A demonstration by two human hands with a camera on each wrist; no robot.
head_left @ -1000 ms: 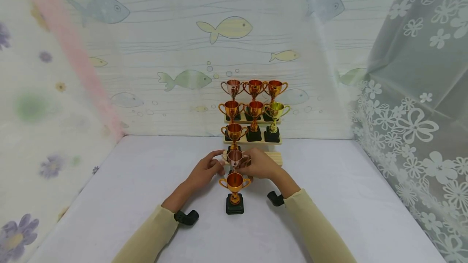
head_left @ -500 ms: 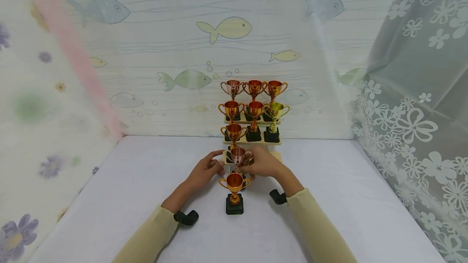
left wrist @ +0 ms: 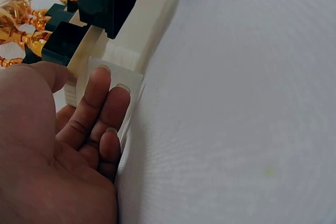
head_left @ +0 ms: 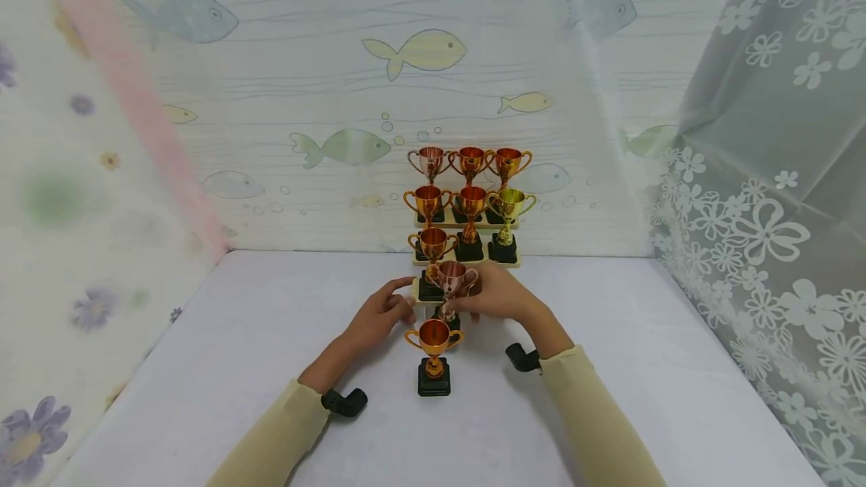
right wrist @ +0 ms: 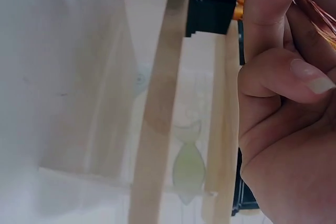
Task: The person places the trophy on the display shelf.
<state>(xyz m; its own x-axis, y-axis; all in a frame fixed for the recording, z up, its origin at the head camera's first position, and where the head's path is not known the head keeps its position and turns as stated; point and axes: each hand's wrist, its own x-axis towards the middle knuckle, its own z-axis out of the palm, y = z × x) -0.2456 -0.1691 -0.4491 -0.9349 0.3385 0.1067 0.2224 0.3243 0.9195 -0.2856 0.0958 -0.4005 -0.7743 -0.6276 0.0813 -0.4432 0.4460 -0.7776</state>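
A rose-gold trophy cup (head_left: 452,275) on a dark base is gripped by my right hand (head_left: 497,293), tilted slightly over the front step of a wooden rack (head_left: 419,297). In the right wrist view, the right hand (right wrist: 294,93) has curled fingers; the cup is mostly out of frame. My left hand (head_left: 375,319) holds the left end of that front step. The left wrist view shows the left hand (left wrist: 73,135) with its fingers bent beside a clear support (left wrist: 123,72). An orange-gold trophy cup (head_left: 433,244) stands at the step's left. Another orange-gold trophy (head_left: 434,337) stands upright on the table nearer me.
Higher rack steps bear several trophies, including a yellow-gold one (head_left: 510,205) and a copper-coloured one (head_left: 430,161) at the back left. White cloth covers the table (head_left: 582,412). Fish-patterned sheeting (head_left: 271,111) hangs behind the rack.
My right hand has carried the rose-gold trophy up and to the right, from behind the near trophy to the rack's front step. The left hand stays in place.
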